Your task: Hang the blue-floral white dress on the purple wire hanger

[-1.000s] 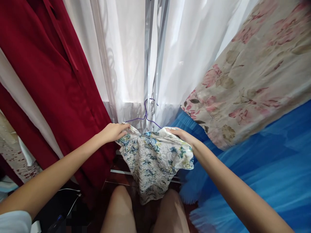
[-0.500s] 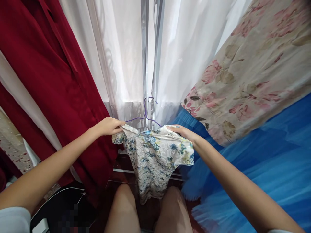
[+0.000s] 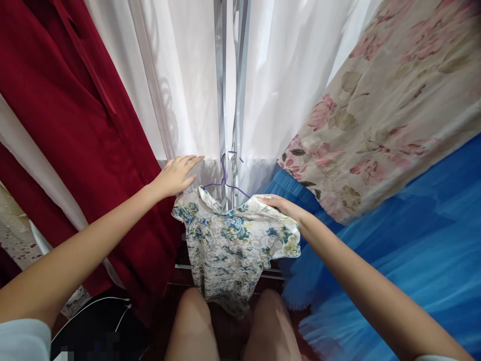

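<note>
A white short-sleeved shirt (image 3: 229, 245) with a blue and yellow floral print hangs in front of me on a purple wire hanger (image 3: 224, 173). The hanger's hook is up by the white strips between the curtains. My right hand (image 3: 280, 203) is closed on the shirt's shoulder at the right, thumb on top of the cloth. My left hand (image 3: 175, 175) is off the cloth, just above the left shoulder, with its fingers spread. The hanger's arms go out of sight inside the shirt.
White curtains (image 3: 188, 75) hang behind the shirt. A dark red cloth (image 3: 93, 125) hangs at the left. On the right are a cream floral cloth (image 3: 379, 120) and blue tulle (image 3: 394, 250). A round black object with a white cable (image 3: 93, 301) is at the lower left.
My left hand has let go of the shirt's left shoulder and risen, fingers opening. The left side of the shirt now lies spread over the hanger. My right hand keeps its grip.
</note>
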{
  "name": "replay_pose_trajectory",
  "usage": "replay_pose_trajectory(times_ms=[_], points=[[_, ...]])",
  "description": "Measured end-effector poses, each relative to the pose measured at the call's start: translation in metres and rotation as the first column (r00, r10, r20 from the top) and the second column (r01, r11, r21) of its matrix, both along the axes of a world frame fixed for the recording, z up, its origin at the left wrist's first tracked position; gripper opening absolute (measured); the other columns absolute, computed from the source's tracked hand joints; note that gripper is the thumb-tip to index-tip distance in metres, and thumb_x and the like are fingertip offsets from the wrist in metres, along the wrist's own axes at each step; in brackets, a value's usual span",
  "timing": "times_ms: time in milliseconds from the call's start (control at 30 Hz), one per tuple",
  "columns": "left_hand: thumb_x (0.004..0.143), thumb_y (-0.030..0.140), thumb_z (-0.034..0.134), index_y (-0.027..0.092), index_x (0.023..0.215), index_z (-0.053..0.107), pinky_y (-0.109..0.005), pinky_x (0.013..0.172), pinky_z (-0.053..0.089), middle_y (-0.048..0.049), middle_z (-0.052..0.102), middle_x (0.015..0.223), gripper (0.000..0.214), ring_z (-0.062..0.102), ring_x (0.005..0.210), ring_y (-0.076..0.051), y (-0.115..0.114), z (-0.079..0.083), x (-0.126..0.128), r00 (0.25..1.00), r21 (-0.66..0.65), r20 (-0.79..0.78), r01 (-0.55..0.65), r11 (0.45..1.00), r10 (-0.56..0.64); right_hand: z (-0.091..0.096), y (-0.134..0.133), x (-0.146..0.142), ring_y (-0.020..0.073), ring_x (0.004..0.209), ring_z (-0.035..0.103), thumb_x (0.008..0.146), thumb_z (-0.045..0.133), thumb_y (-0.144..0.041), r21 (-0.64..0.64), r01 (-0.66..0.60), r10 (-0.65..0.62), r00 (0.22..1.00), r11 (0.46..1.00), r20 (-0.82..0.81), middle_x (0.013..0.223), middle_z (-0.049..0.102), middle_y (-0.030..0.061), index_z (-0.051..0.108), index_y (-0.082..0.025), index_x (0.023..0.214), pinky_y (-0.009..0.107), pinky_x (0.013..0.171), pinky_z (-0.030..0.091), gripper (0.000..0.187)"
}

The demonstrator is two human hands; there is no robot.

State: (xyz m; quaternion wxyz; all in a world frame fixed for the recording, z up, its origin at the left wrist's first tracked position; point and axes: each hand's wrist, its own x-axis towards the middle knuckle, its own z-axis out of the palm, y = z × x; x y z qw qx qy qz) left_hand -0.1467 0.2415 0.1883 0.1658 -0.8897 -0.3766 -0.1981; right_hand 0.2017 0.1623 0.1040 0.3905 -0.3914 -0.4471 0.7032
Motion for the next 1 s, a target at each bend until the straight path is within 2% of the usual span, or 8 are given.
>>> replay_pose_trajectory(times_ms=[133,200,267,400,600,733,867,1000], points=[[0.096,0.048,0.039,0.019,0.109,0.068,-0.030,0.080,0.048,-0.0056,0.071,0.098,0.043,0.065,0.089,-0.023,0.005,-0.026,-0.003,0.985,-0.459,0.105,0.169,0.872,-0.135,-0.002,0.001,0.002,0.0168,0.060,0.067,0.071,0.081,-0.032,0.029,0.043,-0.044,0.999,0.999,0.023,0.071,0.072,0.0012,0.070,-0.015,0.082,0.027,0.060,0.053,0.023],[0.095,0.049,0.041,0.019,0.097,0.069,-0.027,0.075,0.048,-0.0040,0.071,0.089,0.041,0.065,0.082,-0.020,0.009,-0.041,-0.008,0.961,-0.462,0.242,0.236,0.855,-0.134,-0.002,0.001,0.003,0.0165,0.058,0.066,0.071,0.081,-0.033,0.027,0.058,-0.058,0.998,0.998,0.034,0.068,0.071,0.0008,0.069,-0.015,0.080,0.027,0.060,0.053,0.024],[0.094,0.047,0.044,0.018,0.088,0.067,-0.027,0.074,0.048,-0.0042,0.071,0.085,0.038,0.064,0.080,-0.020,0.012,-0.053,-0.014,0.915,-0.395,0.398,0.238,0.887,-0.068,0.000,0.001,0.003,0.0167,0.058,0.066,0.070,0.082,-0.034,0.010,0.057,-0.057,0.997,0.998,0.042,0.068,0.071,0.0008,0.069,-0.015,0.079,0.027,0.060,0.054,0.025],[0.094,0.048,0.042,0.017,0.083,0.060,-0.028,0.070,0.048,-0.0050,0.068,0.081,0.037,0.063,0.075,-0.018,0.006,-0.059,-0.017,0.822,-0.349,0.567,0.188,0.918,0.047,0.003,-0.001,0.000,0.0168,0.058,0.066,0.071,0.081,-0.034,-0.004,0.042,-0.041,0.999,0.999,0.036,0.068,0.071,0.0008,0.068,-0.015,0.080,0.028,0.061,0.055,0.024],[0.081,0.057,0.061,0.022,0.115,0.051,-0.032,0.066,0.047,-0.0061,0.063,0.097,0.050,0.062,0.082,-0.024,-0.019,-0.054,0.021,0.929,-0.271,0.327,-0.082,0.959,0.172,0.004,-0.004,-0.006,0.0186,0.061,0.068,0.075,0.078,-0.033,0.013,0.041,-0.042,0.997,0.999,0.059,0.073,0.074,0.0035,0.070,-0.015,0.083,0.028,0.060,0.055,0.021],[0.075,0.028,0.064,0.016,0.113,0.048,-0.037,0.071,0.049,-0.0152,0.059,0.107,0.042,0.062,0.095,-0.032,-0.020,-0.061,0.047,0.959,-0.187,0.102,-0.242,0.952,0.264,0.004,-0.006,-0.009,0.0207,0.064,0.070,0.076,0.076,-0.032,0.007,0.058,-0.058,0.996,0.998,0.067,0.080,0.077,0.0062,0.072,-0.015,0.090,0.031,0.064,0.057,0.022],[0.073,0.004,0.048,0.012,0.111,0.048,-0.038,0.069,0.049,-0.0179,0.060,0.100,0.038,0.064,0.089,-0.033,-0.020,-0.059,0.055,0.964,-0.072,0.021,-0.263,0.962,0.265,0.004,-0.008,-0.011,0.0201,0.065,0.070,0.079,0.074,-0.033,-0.015,0.065,-0.063,0.994,0.998,0.087,0.080,0.077,0.0068,0.073,-0.014,0.090,0.029,0.062,0.057,0.023],[0.073,-0.001,0.042,0.014,0.117,0.048,-0.040,0.069,0.050,-0.0163,0.061,0.098,0.047,0.065,0.086,-0.032,-0.011,-0.047,0.050,0.966,-0.039,-0.025,-0.258,0.965,0.257,0.004,-0.009,-0.013,0.0196,0.064,0.070,0.079,0.075,-0.035,0.004,0.044,-0.044,0.995,0.999,0.093,0.079,0.077,0.0074,0.073,-0.013,0.093,0.027,0.060,0.057,0.026]])
